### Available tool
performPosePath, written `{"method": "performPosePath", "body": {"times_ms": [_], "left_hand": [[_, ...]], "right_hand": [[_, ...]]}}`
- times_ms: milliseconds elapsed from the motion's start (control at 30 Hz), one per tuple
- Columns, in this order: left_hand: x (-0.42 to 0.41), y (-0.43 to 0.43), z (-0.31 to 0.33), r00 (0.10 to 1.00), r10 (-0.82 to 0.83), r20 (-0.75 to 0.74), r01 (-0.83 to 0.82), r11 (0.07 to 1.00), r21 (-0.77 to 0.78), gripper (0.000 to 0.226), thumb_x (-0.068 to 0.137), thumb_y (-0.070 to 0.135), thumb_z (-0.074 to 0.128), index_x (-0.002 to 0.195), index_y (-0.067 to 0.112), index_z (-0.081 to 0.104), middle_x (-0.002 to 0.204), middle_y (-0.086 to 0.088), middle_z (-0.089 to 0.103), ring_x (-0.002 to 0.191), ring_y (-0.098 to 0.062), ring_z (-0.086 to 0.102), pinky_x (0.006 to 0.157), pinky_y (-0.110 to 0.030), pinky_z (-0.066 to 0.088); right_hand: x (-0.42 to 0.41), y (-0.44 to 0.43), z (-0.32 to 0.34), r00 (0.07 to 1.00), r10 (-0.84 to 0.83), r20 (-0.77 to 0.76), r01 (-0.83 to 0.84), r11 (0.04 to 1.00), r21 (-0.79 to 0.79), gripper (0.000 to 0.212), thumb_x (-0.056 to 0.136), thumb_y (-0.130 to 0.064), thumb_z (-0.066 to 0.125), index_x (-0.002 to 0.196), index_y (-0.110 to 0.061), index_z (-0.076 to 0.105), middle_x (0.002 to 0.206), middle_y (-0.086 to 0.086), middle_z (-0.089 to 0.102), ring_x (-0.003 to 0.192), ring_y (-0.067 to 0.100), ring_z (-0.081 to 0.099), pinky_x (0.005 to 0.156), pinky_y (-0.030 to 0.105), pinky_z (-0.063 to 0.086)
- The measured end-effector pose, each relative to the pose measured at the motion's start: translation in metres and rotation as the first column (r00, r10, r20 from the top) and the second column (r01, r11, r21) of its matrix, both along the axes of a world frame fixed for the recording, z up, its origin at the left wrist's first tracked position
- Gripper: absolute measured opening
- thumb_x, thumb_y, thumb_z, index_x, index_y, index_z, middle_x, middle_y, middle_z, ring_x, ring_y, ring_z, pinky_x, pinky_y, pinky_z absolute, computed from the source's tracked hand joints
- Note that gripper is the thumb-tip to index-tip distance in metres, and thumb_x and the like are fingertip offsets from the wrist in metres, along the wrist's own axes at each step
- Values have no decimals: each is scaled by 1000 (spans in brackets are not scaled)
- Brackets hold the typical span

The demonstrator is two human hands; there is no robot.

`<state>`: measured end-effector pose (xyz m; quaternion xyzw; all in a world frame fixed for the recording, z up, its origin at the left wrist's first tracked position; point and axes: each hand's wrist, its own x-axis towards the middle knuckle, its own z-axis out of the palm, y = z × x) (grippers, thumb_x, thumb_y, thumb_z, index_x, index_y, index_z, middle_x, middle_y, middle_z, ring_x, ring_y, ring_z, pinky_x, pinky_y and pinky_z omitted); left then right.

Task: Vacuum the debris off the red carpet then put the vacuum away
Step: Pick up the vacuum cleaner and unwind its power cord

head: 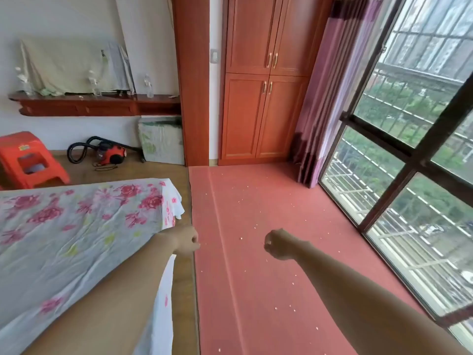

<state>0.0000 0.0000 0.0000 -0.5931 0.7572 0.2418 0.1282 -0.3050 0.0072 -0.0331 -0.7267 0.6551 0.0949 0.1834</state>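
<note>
I'm seeing one vacuum (112,152), one red carpet (281,298), crumbs (242,238) too small to count; left hand (188,240) and right hand (279,244) both curling into empty fists.

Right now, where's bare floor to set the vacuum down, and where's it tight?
Bare wood floor between the vacuum, the red stool and the bed. Red carpet between bed, wardrobe and window: open but strewn with debris. Crowded: wall corner, hose beside the leaning panel.

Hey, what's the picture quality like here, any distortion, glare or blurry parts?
Head view: the wide-angle lens skews the window frame and wardrobe; daylight from the window lights the red carpet evenly, without hard glare; the distant vacuum looks soft, yet the debris specks are visible.
</note>
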Motion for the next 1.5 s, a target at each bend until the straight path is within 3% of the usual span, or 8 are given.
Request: {"method": "performPosePath", "body": {"times_ms": [367, 500, 833, 967, 1133, 1267, 1400, 1500], "left_hand": [[2, -135, -34, 996, 93, -3, -92, 987, 131, 35, 102, 16, 35, 102, 7, 68, 94, -3, 69, 81, -16, 62, 65, -23, 45], [-2, -202, -26, 988, 156, 10, -156, 983, 101, 35, 100, 14, 35, 98, 11, 70, 93, -1, 71, 91, -19, 68, 78, -31, 53], [-40, -350, -14, 977, 211, 10, -211, 971, 115, 35, 100, 16, 36, 88, 15, 68, 73, 8, 64, 65, -10, 60, 64, -25, 48], [-30, -407, -31, 970, 240, 18, -241, 962, 125, 36, 98, 21, 35, 84, 17, 68, 80, 2, 70, 67, -15, 62, 77, -32, 55], [-6, -497, -46, 956, 287, 55, -292, 946, 141, 34, 101, 20, 37, 96, 14, 70, 89, 1, 72, 71, -15, 62, 59, -23, 46], [23, -580, -56, 905, 424, 27, -424, 899, 110, 32, 102, 31, 45, 108, 16, 72, 102, 1, 75, 89, -16, 72, 81, -32, 59], [42, -653, -44, 918, 395, 30, -395, 905, 157, 27, 101, 16, 41, 94, 10, 67, 91, -9, 71, 58, -15, 57, 51, -19, 44], [58, -707, -38, 898, 440, 3, -436, 889, 141, 27, 99, 15, 40, 86, 14, 64, 77, -1, 65, 55, -11, 53, 52, -21, 41]], "right_hand": [[6, -153, -25, 999, -19, 30, 17, 997, 70, 29, 96, -21, 46, 111, -10, 69, 110, 12, 66, 103, 33, 65, 86, 35, 54], [2, -239, -28, 998, -1, 57, -2, 999, 47, 30, 96, -18, 43, 114, -8, 65, 111, 13, 64, 103, 33, 64, 82, 33, 51], [-8, -412, -22, 995, 75, 65, -80, 994, 77, 32, 96, -19, 45, 115, -8, 67, 114, 15, 66, 104, 33, 64, 86, 35, 55], [4, -481, -28, 989, 98, 108, -109, 989, 97, 27, 91, -20, 54, 109, -9, 71, 110, 12, 68, 104, 30, 64, 89, 32, 52], [33, -579, -34, 978, 202, 61, -206, 977, 62, 30, 95, -20, 48, 114, -10, 69, 113, 14, 68, 102, 32, 66, 85, 34, 55], [54, -665, -27, 965, 261, 17, -261, 965, 28, 31, 97, -25, 46, 115, -14, 69, 114, 12, 67, 99, 31, 66, 85, 41, 57], [73, -755, -8, 965, 260, 32, -259, 966, -20, 30, 95, -26, 47, 109, -13, 70, 108, 11, 69, 96, 31, 66, 81, 41, 58], [86, -808, -6, 954, 300, 25, -300, 954, -11, 31, 96, -27, 47, 111, -13, 69, 110, 11, 68, 99, 32, 65, 80, 39, 56]]}}
